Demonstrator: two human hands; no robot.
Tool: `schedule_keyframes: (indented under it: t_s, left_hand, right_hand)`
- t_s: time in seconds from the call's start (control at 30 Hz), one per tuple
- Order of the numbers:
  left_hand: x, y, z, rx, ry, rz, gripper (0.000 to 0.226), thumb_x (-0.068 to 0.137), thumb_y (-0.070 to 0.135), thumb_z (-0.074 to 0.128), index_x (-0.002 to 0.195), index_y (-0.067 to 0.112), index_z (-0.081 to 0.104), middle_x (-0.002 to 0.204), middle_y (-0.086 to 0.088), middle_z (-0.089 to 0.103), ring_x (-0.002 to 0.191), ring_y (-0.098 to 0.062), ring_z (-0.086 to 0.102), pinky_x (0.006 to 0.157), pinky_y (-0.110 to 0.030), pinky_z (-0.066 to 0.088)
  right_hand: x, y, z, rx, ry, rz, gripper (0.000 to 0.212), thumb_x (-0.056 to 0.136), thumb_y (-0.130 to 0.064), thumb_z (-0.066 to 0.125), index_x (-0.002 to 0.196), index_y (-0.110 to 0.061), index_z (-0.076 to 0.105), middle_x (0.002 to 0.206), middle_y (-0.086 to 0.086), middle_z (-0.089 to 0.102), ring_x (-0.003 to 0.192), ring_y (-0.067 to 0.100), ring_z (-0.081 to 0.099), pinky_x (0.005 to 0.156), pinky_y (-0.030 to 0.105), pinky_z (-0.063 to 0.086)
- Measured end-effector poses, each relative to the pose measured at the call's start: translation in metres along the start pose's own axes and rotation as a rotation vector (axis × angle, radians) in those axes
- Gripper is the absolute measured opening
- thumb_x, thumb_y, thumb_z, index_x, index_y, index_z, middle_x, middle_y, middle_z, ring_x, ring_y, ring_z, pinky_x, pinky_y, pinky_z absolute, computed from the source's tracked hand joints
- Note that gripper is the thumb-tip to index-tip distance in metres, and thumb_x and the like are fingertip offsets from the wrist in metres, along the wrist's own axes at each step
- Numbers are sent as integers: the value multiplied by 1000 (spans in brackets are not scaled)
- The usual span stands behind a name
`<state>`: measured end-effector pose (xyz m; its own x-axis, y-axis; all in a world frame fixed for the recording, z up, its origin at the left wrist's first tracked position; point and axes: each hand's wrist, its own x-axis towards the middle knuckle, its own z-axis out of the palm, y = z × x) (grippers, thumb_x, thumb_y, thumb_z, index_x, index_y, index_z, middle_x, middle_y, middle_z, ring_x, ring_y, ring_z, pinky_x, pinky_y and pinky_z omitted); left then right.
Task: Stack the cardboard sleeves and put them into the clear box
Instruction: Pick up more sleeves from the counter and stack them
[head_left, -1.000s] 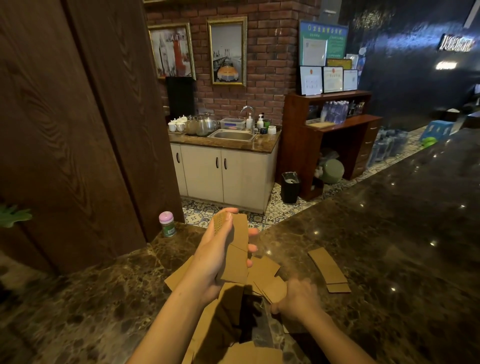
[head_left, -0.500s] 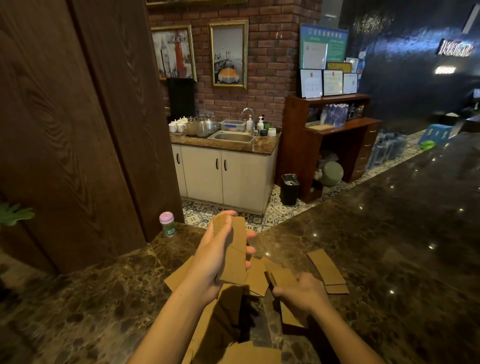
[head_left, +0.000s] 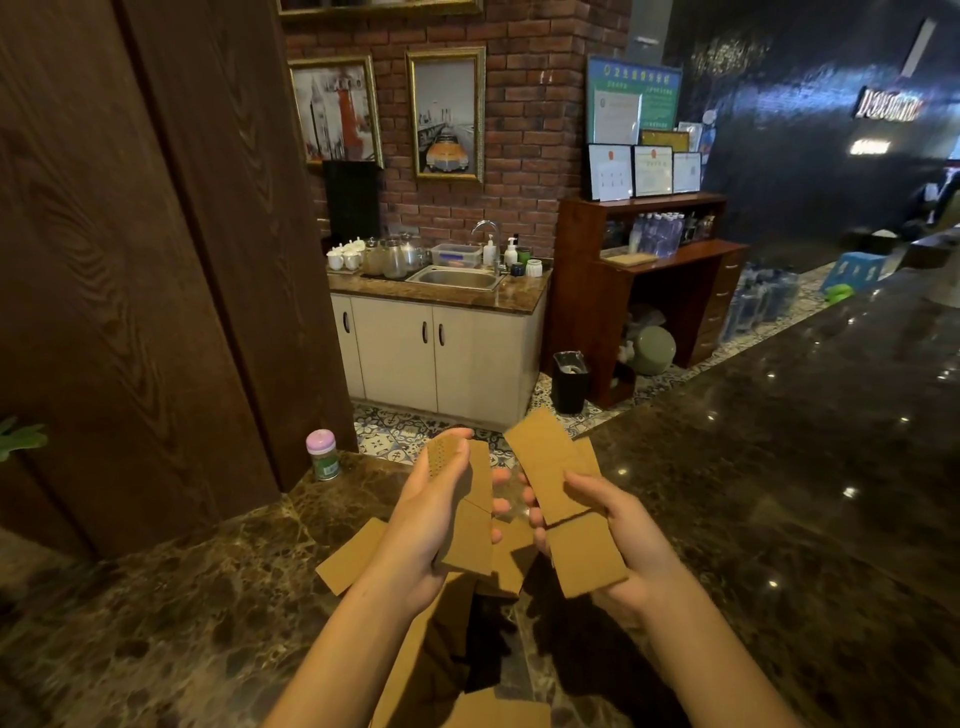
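Gripping cardboard sleeves (head_left: 587, 560), curled fingers (head_left: 597, 491) of left hand (head_left: 421, 530) and right hand (head_left: 640, 545).

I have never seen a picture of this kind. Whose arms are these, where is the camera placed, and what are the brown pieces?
There is no machine here: these are a person's two bare arms. The camera is worn on the person's head and looks forward and down, so you see roughly what they see. The left hand grips a small stack of flat cardboard sleeves. The right hand holds a second bundle beside it. More loose sleeves lie on the dark marble counter, and a small pink-lidded jar stands at its far edge.
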<state>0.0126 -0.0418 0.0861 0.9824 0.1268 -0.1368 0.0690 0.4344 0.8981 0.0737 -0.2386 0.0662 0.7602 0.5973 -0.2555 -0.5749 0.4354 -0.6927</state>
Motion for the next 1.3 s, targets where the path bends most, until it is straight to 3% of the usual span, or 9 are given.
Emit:
schedule_keyframes:
  t_s: [0.2, 0.33, 0.5, 0.6, 0.73, 0.87, 1.03, 1.2, 1.3]
  left_hand:
    - [-1, 8, 8, -26, -17, 38, 29, 95, 43, 69, 124, 41, 66, 108, -14, 81, 81, -30, 74, 70, -44, 59]
    - [-3, 12, 13, -159, -52, 23, 43, 83, 44, 76, 125, 39, 69, 107, -16, 79, 83, -32, 76, 64, -44, 62]
    - [-9, 16, 20, -72, -53, 79, 72, 54, 58, 97, 119, 45, 70, 119, -8, 79, 103, -33, 78, 74, -52, 64]
    - [-11, 20, 23, -85, -46, 101, 56, 71, 45, 89, 123, 39, 70, 119, -9, 79, 102, -30, 78, 71, -45, 65]
    - [-15, 27, 19, -197, -38, 116, 56, 82, 31, 78, 136, 33, 61, 118, -13, 79, 97, -32, 79, 69, -46, 63]
    - [-18, 39, 11, -333, -143, 138, 54, 94, 21, 65, 144, 32, 47, 127, -24, 73, 107, -40, 76, 77, -51, 64]
    - [-21, 40, 11, -355, -205, 147, 53, 92, 10, 63, 134, 42, 65, 115, -23, 76, 90, -38, 76, 80, -52, 62]
    - [-27, 35, 21, -209, -199, 142, 49, 84, 24, 80, 129, 38, 67, 107, -17, 73, 86, -33, 71, 76, -48, 59]
    - [-31, 30, 27, 35, -116, 248, 56, 79, 29, 87, 128, 42, 63, 115, -10, 76, 99, -36, 75, 78, -49, 63]
  right_hand:
    - [-23, -19, 45, -256, 3, -144, 30, 85, -32, 68, 97, -14, 88, 85, 15, 78, 66, 23, 75, 61, 33, 65]
    - [-33, -23, 60, -306, -3, -202, 43, 88, -30, 72, 121, -3, 76, 100, 24, 78, 74, 29, 77, 62, 34, 65]
    - [-45, -20, 72, -628, 2, -305, 28, 89, -28, 80, 114, -14, 79, 105, 13, 83, 89, 28, 81, 72, 31, 64]
    - [-47, -17, 78, -683, -41, -301, 22, 90, -28, 81, 111, -20, 81, 108, 10, 82, 98, 26, 80, 78, 31, 65]
    - [-55, -24, 84, -618, 32, -268, 27, 88, -50, 72, 99, -28, 84, 100, 6, 84, 86, 22, 82, 66, 26, 62]
    - [-53, -28, 76, -451, 128, -252, 21, 103, -35, 63, 102, -23, 80, 84, 2, 84, 72, 18, 81, 59, 30, 64]
    - [-57, -37, 84, -331, 36, -353, 20, 107, -22, 59, 104, -17, 78, 84, 7, 83, 70, 20, 80, 57, 30, 63]
    - [-53, -38, 89, -501, 135, -509, 13, 101, -27, 72, 110, -19, 76, 102, 9, 84, 92, 29, 82, 76, 49, 68]
    - [-50, -35, 88, -624, 297, -692, 5, 93, -28, 81, 95, -29, 78, 92, -5, 84, 85, 15, 81, 64, 28, 65]
